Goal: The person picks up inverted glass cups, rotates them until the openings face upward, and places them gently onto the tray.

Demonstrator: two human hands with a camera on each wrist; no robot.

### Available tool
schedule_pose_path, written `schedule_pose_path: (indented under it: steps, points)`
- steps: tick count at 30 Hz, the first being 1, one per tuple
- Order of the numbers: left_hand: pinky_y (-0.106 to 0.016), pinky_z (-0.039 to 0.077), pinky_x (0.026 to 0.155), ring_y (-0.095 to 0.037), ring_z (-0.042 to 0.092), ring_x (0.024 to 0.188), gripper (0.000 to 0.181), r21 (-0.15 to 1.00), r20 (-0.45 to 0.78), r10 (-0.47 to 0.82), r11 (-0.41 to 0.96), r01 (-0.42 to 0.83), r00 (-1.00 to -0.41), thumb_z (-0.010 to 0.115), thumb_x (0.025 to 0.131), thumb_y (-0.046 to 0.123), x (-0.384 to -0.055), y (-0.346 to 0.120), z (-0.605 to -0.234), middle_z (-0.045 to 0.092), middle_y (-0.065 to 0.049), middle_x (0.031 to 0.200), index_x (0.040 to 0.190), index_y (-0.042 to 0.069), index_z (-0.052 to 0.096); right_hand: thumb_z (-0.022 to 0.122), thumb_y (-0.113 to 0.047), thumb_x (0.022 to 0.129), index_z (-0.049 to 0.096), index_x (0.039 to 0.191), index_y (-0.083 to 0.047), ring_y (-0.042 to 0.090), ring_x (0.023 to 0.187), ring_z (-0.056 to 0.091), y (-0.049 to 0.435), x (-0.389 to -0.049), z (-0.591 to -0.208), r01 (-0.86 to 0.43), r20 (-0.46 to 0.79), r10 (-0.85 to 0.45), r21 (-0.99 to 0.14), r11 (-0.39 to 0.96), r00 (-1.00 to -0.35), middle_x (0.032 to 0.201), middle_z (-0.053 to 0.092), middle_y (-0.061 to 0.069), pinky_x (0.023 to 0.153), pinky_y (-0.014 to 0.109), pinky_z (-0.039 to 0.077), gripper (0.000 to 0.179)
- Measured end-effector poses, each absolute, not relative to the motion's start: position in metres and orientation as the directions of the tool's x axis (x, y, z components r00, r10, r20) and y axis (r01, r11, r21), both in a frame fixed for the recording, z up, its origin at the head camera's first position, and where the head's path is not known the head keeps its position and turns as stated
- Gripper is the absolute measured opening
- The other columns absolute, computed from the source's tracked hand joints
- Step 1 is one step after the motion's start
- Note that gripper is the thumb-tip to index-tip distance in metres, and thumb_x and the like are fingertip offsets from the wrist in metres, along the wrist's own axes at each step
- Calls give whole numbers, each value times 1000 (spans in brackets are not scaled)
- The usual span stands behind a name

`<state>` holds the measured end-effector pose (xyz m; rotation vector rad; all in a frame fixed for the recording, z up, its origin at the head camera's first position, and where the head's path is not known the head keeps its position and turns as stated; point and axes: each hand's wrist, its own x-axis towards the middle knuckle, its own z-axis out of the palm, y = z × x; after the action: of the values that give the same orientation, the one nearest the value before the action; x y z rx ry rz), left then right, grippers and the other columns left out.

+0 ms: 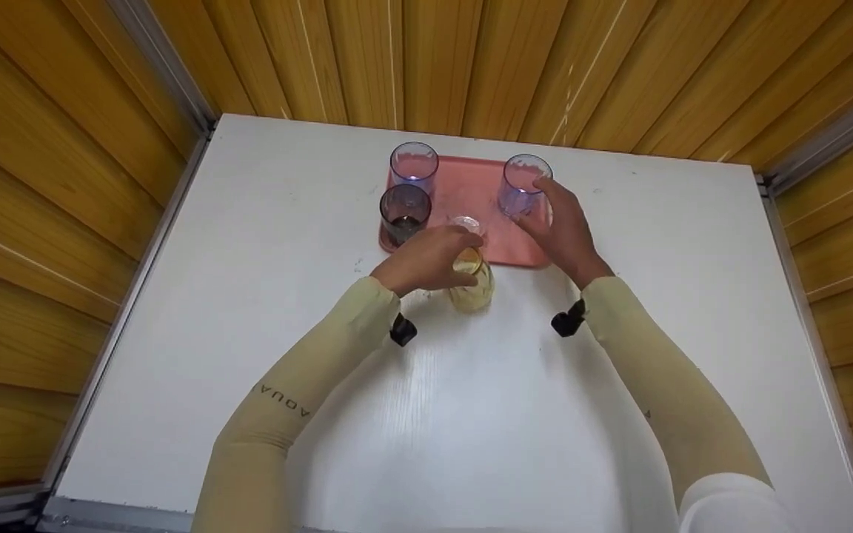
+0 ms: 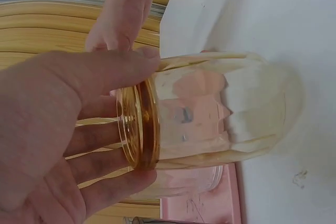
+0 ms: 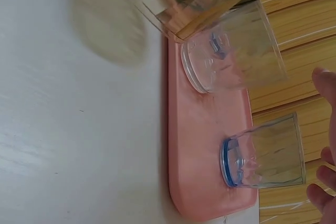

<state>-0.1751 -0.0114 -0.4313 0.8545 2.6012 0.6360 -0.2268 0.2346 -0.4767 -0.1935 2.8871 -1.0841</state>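
Observation:
My left hand point(image 1: 434, 259) grips a yellow see-through cup point(image 1: 472, 290) by its thick amber base, which points up; the cup is upside down. In the left wrist view its mouth faces the white table, in front of the tray. My right hand point(image 1: 563, 226) is spread at the rim of a blue-tinted clear cup point(image 1: 520, 194) on the right of the pink tray point(image 1: 463, 172). The right wrist view shows the fingers apart from that cup point(image 3: 265, 156). A clear cup point(image 3: 231, 51) stands mid-tray, partly hidden by the left hand in the head view.
On the tray's left side stand another blue-tinted cup point(image 1: 413, 166) at the back and a dark grey cup point(image 1: 406, 211) in front of it. Wood-patterned panels point(image 1: 426, 66) rise behind the white table point(image 1: 426, 414) and at both sides.

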Motion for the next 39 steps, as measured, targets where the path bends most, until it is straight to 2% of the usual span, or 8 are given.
schedule_pose_path:
  steps: [6, 11, 16, 23, 31, 35, 39]
  points:
    - [-34, 47, 104, -17, 57, 121, 59, 515, -160, 614, 720, 466, -773, 74, 84, 37, -172, -16, -431, 60, -1, 134, 137, 18, 55, 75, -40, 82, 37, 147, -26, 24, 145, 27, 235, -213, -477, -172, 51, -190, -695, 699, -980, 155, 35, 3, 119, 49, 25, 77]
    - [-34, 48, 104, -17, 56, 123, 59, 509, -156, 612, 723, 468, -775, 71, 86, 38, -169, -19, -431, 58, -2, 136, 138, 18, 54, 75, -47, 80, 37, 148, -25, 24, 145, 28, 231, -204, -475, -185, 36, -221, -686, 704, -975, 155, 35, 0, 118, 49, 28, 80]
    - [-34, 48, 103, -17, 56, 122, 57, 531, -137, 613, 709, 464, -778, 71, 86, 38, -167, -21, -431, 57, -2, 137, 137, 17, 54, 77, -42, 80, 40, 144, -29, 21, 144, 30, 227, -194, -476, -207, 53, -235, -683, 700, -971, 153, 37, -2, 118, 50, 29, 76]
    - [-36, 46, 106, -15, 54, 126, 57, 559, -140, 594, 708, 432, -792, 71, 86, 40, -165, -25, -427, 57, 2, 138, 137, 21, 54, 80, -41, 76, 45, 141, -20, 24, 140, 34, 226, -177, -485, -256, 102, -271, -733, 630, -957, 150, 40, 2, 115, 55, 29, 76]
    - [-40, 44, 108, -16, 51, 130, 59, 558, -141, 579, 716, 419, -803, 69, 86, 45, -165, -25, -425, 54, 2, 140, 138, 22, 52, 80, -40, 77, 43, 143, -24, 21, 139, 38, 223, -160, -492, -284, 93, -332, -753, 594, -939, 148, 42, -3, 113, 52, 35, 77]
    - [-40, 43, 110, -16, 49, 132, 60, 556, -117, 578, 712, 429, -808, 68, 86, 47, -164, -24, -424, 53, 2, 141, 138, 21, 52, 82, -35, 75, 42, 144, -20, 24, 138, 40, 222, -154, -496, -292, 79, -364, -762, 578, -928, 149, 42, -1, 111, 55, 36, 81]
    - [-40, 42, 110, -17, 49, 133, 60, 559, -107, 574, 710, 428, -812, 67, 87, 47, -164, -23, -422, 52, 1, 143, 139, 21, 51, 84, -36, 74, 40, 145, -24, 24, 137, 40, 222, -149, -500, -273, 45, -380, -773, 572, -924, 148, 42, -2, 110, 56, 38, 84]
